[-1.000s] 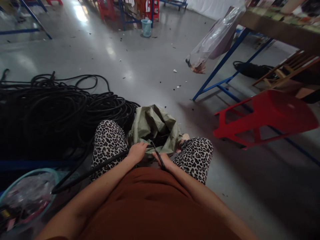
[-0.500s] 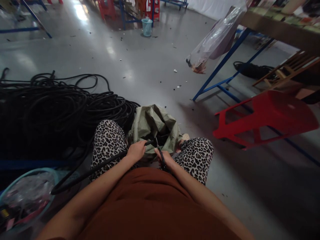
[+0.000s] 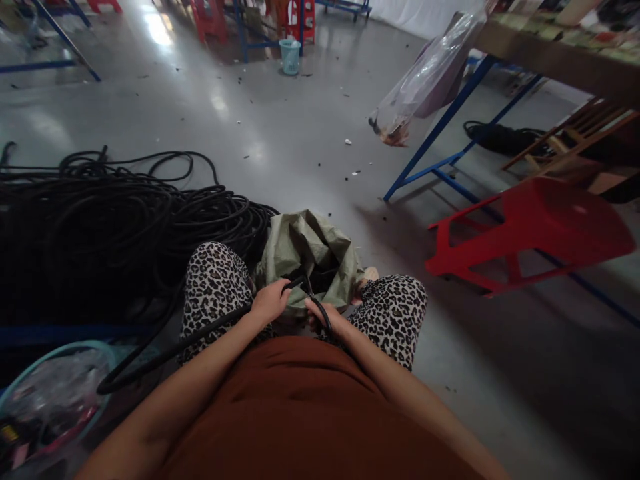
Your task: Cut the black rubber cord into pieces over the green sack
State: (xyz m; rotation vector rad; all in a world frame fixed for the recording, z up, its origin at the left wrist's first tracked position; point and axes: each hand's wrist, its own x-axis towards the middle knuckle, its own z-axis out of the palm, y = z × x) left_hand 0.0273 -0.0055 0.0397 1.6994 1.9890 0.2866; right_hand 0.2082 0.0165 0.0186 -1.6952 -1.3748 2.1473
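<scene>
Between my knees stands a grey-green woven sack (image 3: 285, 243), its mouth open and dark pieces inside. My left hand (image 3: 271, 301) is closed round a thick black rubber cord (image 3: 213, 325), whose end pokes out over the sack. From my fist the cord runs back past my left thigh and bends near the lower left. My right hand (image 3: 323, 317) grips black-handled scissors (image 3: 327, 321), their blades pointing up over the sack mouth beside the cord's end. Whether the blades touch the cord is too small to tell.
A large heap of black cord (image 3: 175, 200) lies at the left. Below it sits a light-blue basket (image 3: 107, 353) of plastic scraps. To the right are a tipped red stool (image 3: 540, 230) and a blue-legged table (image 3: 545, 57) with a plastic bag (image 3: 420, 80) hanging from it.
The scissors and the cord's end have shifted slightly left, and the cord's end now shows a little apart from the blades. Both hands keep their hold.
</scene>
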